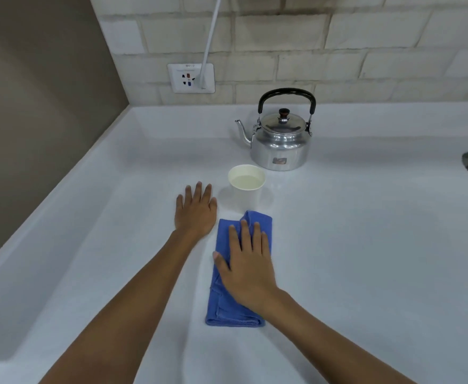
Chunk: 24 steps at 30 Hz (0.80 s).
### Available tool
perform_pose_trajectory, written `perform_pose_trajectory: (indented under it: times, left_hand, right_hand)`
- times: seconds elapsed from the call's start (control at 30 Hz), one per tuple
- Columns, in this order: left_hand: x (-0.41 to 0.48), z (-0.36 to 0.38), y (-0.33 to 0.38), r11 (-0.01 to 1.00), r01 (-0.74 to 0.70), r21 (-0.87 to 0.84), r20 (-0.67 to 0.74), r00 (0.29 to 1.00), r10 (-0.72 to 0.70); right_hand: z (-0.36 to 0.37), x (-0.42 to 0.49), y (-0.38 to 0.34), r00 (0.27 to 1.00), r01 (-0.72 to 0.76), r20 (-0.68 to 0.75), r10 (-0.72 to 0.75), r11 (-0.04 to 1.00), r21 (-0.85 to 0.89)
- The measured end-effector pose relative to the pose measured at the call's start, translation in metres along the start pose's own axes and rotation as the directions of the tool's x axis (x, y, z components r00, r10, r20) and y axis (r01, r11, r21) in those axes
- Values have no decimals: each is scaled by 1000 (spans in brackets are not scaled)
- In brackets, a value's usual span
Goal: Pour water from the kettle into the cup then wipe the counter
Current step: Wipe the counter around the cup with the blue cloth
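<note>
Hands lying flat, fingers spread: right hand (248, 266) pressing folded blue microfibre cloth (237, 297) on white counter (365, 259); left hand (195, 210) resting bare beside water-filled white paper cup (246, 189). Polished metal kettle (281, 137) standing behind, upright.
</note>
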<state>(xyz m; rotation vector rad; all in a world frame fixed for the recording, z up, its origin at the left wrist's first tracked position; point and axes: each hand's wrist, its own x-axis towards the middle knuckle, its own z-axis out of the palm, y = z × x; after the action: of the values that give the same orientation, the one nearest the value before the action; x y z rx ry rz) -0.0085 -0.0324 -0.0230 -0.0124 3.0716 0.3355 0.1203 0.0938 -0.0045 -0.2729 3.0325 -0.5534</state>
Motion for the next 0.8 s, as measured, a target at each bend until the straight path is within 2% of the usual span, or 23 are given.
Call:
perform_pose_trajectory:
  times: [0.07,0.17,0.33,0.5,0.63,0.73,0.8]
  left_hand:
    - [1,6,-1,1000,-3,23,-34,999,4]
    - [1,7,-4,1000,-15,16,-40,999,16]
    - [3,11,-6,1000,-21,23,-73,997,23]
    - [4,17,-5,999,-19,31,-108,994,22]
    - [5,16,-1,999,-19,31,-107,994,22]
    - [5,16,-3,999,-21,37,-103,994,25]
    - [5,16,-4,999,-20,42,-97,995,24]
  right_hand:
    - [7,1,1,1000,12,-23,-15,996,-93]
    - [7,-7,9,999,41,-22,-44,992,-115]
    - [-6,-40,53,988,9,-148,-39,980,-200]
    - [-34,-12,136,976,-195,-140,167,957,-217]
    - [-42,57,148,936,-340,-179,303,910,-238]
    - [-33,81,127,953,-290,-161,257,929,-229]
    - [-26,70,118,973,-200,-159,166,951,-234]
